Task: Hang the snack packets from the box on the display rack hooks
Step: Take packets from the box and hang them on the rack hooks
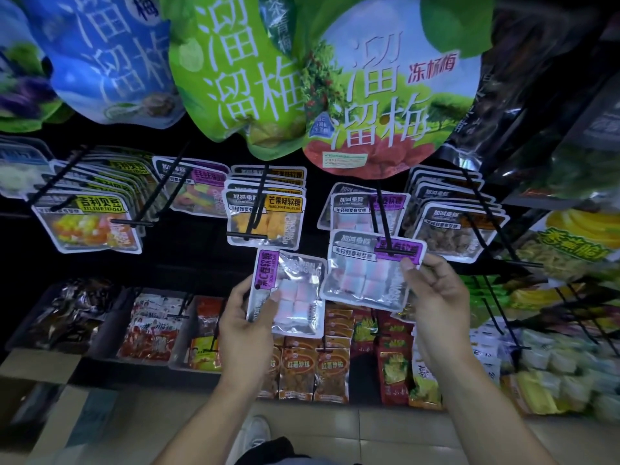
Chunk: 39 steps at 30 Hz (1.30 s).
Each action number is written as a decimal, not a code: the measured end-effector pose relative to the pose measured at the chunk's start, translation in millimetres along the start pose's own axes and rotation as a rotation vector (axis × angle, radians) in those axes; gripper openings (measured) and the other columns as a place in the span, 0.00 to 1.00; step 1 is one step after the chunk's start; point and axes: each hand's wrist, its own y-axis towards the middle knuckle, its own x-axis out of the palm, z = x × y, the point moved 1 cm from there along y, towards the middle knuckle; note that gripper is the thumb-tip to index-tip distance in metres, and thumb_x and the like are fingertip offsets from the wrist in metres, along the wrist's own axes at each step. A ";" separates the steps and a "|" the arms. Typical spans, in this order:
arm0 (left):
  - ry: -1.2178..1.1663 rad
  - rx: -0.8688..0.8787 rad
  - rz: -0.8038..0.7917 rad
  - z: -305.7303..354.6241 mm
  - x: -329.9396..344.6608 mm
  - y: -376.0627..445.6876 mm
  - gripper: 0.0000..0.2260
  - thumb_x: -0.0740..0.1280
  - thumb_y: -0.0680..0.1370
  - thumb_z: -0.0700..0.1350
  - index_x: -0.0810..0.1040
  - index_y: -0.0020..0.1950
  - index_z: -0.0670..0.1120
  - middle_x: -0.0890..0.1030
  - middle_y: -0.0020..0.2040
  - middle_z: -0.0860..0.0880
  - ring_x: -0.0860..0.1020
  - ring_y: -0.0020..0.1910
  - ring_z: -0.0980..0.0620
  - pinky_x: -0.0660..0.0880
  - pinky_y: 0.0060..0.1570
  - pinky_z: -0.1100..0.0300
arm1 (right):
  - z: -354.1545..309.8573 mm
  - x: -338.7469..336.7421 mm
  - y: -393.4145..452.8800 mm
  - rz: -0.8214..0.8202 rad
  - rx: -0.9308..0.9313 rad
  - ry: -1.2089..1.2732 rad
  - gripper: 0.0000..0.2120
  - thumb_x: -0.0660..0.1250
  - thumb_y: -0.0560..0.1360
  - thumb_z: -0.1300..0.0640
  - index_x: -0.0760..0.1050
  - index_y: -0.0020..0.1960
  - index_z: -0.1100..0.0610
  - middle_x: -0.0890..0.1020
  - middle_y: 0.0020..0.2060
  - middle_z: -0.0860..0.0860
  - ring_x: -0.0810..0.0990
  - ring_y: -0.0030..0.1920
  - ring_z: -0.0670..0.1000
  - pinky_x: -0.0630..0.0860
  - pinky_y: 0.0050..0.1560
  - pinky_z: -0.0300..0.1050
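1. Head view, the hands: the right hand (436, 297) is pinching the upper right corner of a purple-labelled packet (369, 273), holding it flat and facing the camera at the tip of a black hook (385, 229). The left hand (245, 317) is gripping a second packet (288, 293) of the same kind by its left edge, turned a quarter so its purple label is running up the side.

2. Head view, the relation that counts: the hook is running from the rack back toward the person, and its crossbar end is lying over the purple header of the right-hand packet. Whether the hook is already through the hang hole cannot be told. The packet's long axis is lying across, square to the hook. I judge the right hand the nearer one for sliding it back toward the hung packets (365, 209) of the same kind. The left-hand packet is lying just beside and lower left, and would need turning upright first.

3. Head view, the writing: the neighbouring yellow-labelled packets (265, 216) are reading 芒果味软糖; further left the jelly bean packets (87, 223) are reading 吉利贝豆. The big green bags (255, 78) above are reading 溜溜梅, one with 冻杯梅 in red. The purple labels are too blurred to read fully.

4. Head view, the box: a cardboard box (30, 367) is sitting at lower left on the floor.
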 end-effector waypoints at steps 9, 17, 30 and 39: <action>-0.027 -0.021 0.025 5.2 -3.9 -0.4 0.14 0.72 0.79 0.43 0.80 0.58 0.61 0.86 0.55 0.56 0.84 0.50 0.42 0.79 0.58 0.33 | -0.2 0.1 -2.1 0.047 -0.069 -0.028 0.06 0.68 0.81 0.61 0.76 0.48 0.51 0.77 0.25 0.39 0.74 0.28 0.37 0.71 0.45 0.43; -0.077 0.010 0.010 13.9 -8.7 -4.4 0.13 0.71 0.79 0.40 0.79 0.60 0.55 0.87 0.54 0.54 0.72 0.36 0.41 0.78 0.47 0.41 | 9.3 3.7 16.8 0.122 -0.055 -0.090 0.04 0.69 0.80 0.60 0.78 0.54 0.54 0.86 0.38 0.45 0.82 0.38 0.41 0.75 0.47 0.39; -0.034 0.003 -0.342 20.9 2.7 -1.3 0.12 0.72 0.78 0.36 0.83 0.58 0.50 0.88 0.50 0.51 0.87 0.47 0.52 0.82 0.41 0.60 | 6.8 10.7 32.1 0.192 -0.186 -0.256 0.08 0.76 0.75 0.58 0.77 0.48 0.52 0.81 0.42 0.46 0.81 0.44 0.46 0.79 0.52 0.43; -0.010 0.062 -0.538 37.3 44.4 12.5 0.15 0.73 0.78 0.38 0.80 0.62 0.50 0.87 0.54 0.52 0.86 0.51 0.52 0.82 0.49 0.59 | -13.0 7.8 3.4 -0.094 -0.027 -0.250 0.06 0.75 0.76 0.58 0.78 0.44 0.56 0.84 0.36 0.48 0.82 0.38 0.46 0.78 0.43 0.40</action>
